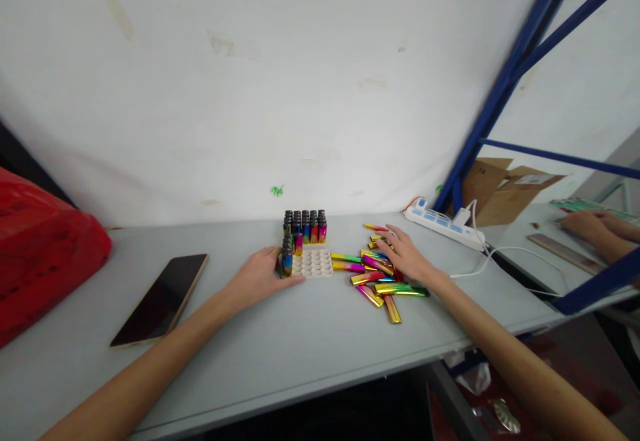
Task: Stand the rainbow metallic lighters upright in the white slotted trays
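Both forearms reach in from the near edge of the grey surface [300, 334]. Left hand [260, 277] rests flat, fingers loosely open, touching the near-left corner of a white tray [315, 264] of round sockets. Iridescent lighters [305, 226] stand upright in the tray's far rows and down its left side; the other sockets show bare. Right hand [407, 257] lies spread, fingers open, on a loose pile of lighters [375, 281] just right of the tray. A phone [163, 297] lies well left, beside a red bag [40, 254]. Another person's hands [595, 227] rest on the next table.
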{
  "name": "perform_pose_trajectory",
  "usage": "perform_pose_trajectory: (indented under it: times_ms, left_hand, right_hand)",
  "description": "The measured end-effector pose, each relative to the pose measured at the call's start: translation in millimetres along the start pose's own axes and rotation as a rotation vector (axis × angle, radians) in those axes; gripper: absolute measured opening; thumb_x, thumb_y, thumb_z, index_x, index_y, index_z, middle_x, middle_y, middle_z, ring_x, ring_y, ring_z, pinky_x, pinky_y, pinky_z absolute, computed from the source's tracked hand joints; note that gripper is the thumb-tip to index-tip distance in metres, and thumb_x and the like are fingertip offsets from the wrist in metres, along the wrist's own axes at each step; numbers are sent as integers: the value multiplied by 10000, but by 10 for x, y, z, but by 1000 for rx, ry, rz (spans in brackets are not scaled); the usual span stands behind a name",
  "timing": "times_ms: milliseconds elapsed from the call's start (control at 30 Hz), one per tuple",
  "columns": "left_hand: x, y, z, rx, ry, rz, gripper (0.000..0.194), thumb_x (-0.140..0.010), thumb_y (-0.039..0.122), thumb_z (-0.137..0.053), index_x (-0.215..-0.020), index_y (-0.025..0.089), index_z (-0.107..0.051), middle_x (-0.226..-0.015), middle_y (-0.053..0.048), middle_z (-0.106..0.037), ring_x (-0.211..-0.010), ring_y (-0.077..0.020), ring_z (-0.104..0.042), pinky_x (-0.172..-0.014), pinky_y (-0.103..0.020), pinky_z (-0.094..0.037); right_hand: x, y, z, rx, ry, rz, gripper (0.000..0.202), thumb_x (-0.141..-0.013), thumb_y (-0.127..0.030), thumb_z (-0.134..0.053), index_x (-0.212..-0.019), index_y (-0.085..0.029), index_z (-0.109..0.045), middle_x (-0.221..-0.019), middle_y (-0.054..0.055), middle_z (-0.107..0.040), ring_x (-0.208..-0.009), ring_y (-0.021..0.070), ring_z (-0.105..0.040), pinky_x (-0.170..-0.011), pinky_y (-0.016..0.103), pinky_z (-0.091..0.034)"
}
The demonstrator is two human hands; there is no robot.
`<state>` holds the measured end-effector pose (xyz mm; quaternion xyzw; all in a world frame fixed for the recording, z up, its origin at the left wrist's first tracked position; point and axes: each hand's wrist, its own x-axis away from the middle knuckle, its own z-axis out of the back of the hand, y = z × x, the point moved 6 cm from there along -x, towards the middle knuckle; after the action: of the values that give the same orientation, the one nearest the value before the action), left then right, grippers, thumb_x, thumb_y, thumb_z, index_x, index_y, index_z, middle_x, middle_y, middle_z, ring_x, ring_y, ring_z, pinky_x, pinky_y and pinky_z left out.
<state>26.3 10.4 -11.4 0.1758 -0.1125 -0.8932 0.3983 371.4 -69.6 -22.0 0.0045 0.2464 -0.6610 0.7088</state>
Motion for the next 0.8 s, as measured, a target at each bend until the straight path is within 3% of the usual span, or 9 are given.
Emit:
perform_pose_trajectory:
  times_ms: [133, 233, 333, 567, 800]
  left_hand:
    - [-16, 27, -15, -37, -5, 27, 667, -808, 729, -632, -1150, 157, -664, -1113, -136, -719, -1036, -319, -664, -920, -390, -514]
    - [-38, 66, -42, -77, 26, 55, 651, -815, 718, -636, -1153, 162, -663, -1110, -138, -726, -1044, -324, -666, -908, -386, -512]
    - [-54, 139, -91, -112, 68, 72, 672, -828, 729, -618, -1184, 160, -651, -1127, -149, -727, -1050, -332, -670, -893, -393, -511]
    - [-60, 282, -154, -118, 57, 53, 722, -821, 730, -636, -1232, 137, -634, -1236, -175, -699, -1142, -355, -648, -937, -414, -500]
    - [-38, 224, -91, -6, 46, -3, 689, -786, 705, -682, -1200, 155, -656, -1171, -153, -721, -1077, -341, -672, -915, -405, -516]
  right_hand:
    - [386, -367, 165, -8, -75, 93, 595, -1017, -621, -419, -1523, -310, -467, -1661, 80, -293, -1538, 321, -240, -1240, 570, -246]
    - [685, -599, 104, 31, -196, 126, 729, -952, -681, -519, -1587, -356, -365, -1677, 63, -270, -1550, 363, -199, -1239, 621, -208]
    - [816, -743, 11, 57, -178, 140, 770, -934, -683, -548, -1593, -330, -365, -1667, 69, -301, -1541, 367, -221, -1245, 609, -216]
    - [718, -973, -116, 123, -52, 67, 604, -1016, -595, -438, -1542, -299, -454, -1603, 118, -398, -1504, 376, -291, -1205, 652, -268]
    - [495, -988, -221, 183, -83, 16, 616, -1038, -610, -343, -1533, -260, -452, -1612, 150, -375, -1498, 391, -291, -1177, 675, -269]
